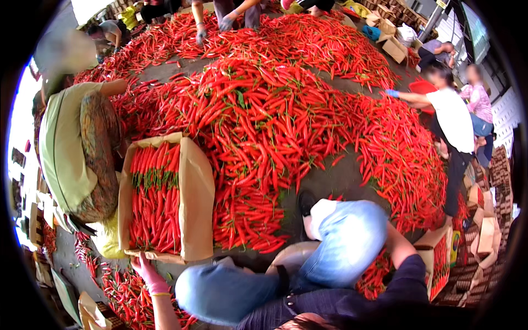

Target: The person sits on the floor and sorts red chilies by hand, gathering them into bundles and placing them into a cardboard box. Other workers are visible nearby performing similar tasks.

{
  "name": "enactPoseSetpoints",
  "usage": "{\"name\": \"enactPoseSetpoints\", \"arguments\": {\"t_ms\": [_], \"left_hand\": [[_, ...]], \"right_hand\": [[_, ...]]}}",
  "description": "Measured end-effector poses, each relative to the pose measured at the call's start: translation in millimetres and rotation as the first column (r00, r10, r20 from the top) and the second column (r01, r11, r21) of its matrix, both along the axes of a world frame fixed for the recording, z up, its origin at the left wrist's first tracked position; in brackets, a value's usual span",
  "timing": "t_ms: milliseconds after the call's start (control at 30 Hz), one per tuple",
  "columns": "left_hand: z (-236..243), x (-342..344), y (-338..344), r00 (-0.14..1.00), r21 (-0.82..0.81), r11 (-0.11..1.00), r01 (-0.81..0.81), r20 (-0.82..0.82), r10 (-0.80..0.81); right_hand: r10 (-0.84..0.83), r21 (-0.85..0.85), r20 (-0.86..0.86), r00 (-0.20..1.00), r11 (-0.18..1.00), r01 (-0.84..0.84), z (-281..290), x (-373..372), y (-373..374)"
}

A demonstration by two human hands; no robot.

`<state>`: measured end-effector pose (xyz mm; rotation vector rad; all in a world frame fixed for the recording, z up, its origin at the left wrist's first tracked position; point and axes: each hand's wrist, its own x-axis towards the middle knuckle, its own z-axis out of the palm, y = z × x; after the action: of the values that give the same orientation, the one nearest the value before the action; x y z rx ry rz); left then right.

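My left hand (150, 276), in a pink glove, is at the near edge of an open cardboard box (197, 203), its fingers gripping the rim by the lower left corner. Inside, red chili peppers (155, 212) lie in neat rows, with green stems meeting in a band across the upper part. A brown paper flap stands along the box's right side. My right arm bends behind my raised knee, which hides the right hand. Past the box rises a large heap of loose red chili peppers (264, 115).
On the left crouches a person in a light green top (69, 148), close to the box. At right, a person in a white shirt (452, 118) reaches toward the heap with a blue glove. Another box of peppers (440, 264) stands at my right. Stacked crates (498, 187) line the right edge.
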<state>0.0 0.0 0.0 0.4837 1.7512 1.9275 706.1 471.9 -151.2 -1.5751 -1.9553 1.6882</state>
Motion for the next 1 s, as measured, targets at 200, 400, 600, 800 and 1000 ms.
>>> {"name": "enactPoseSetpoints", "arguments": {"t_ms": [200, 400, 600, 800, 1000], "left_hand": [[47, 110, 267, 0.532, -0.557, 0.787, 0.266, -0.596, -0.601], [-45, 198, 427, 0.31, -0.793, 0.609, -0.014, -0.582, -0.752], [-108, 198, 494, 0.21, -0.818, 0.569, -0.089, -0.573, -0.792], [-105, 201, 496, 0.209, -0.783, 0.619, -0.066, -0.617, -0.759], [-131, 191, 509, 0.097, -0.642, 0.736, -0.215, -0.764, -0.638]], "right_hand": [[-0.051, 0.296, -0.36, 0.932, 0.941, 0.166, 33, -232, 50], [-0.262, 0.356, -0.177, 0.949, 0.882, 0.31, 13, -346, 28], [-0.304, 0.358, -0.099, 0.948, 0.878, 0.319, 3, -361, 68], [-0.255, 0.405, -0.082, 0.964, 0.875, 0.266, -2, -360, 74], [-0.216, 0.317, -0.015, 0.976, 0.925, 0.21, 10, -373, 110]]}}
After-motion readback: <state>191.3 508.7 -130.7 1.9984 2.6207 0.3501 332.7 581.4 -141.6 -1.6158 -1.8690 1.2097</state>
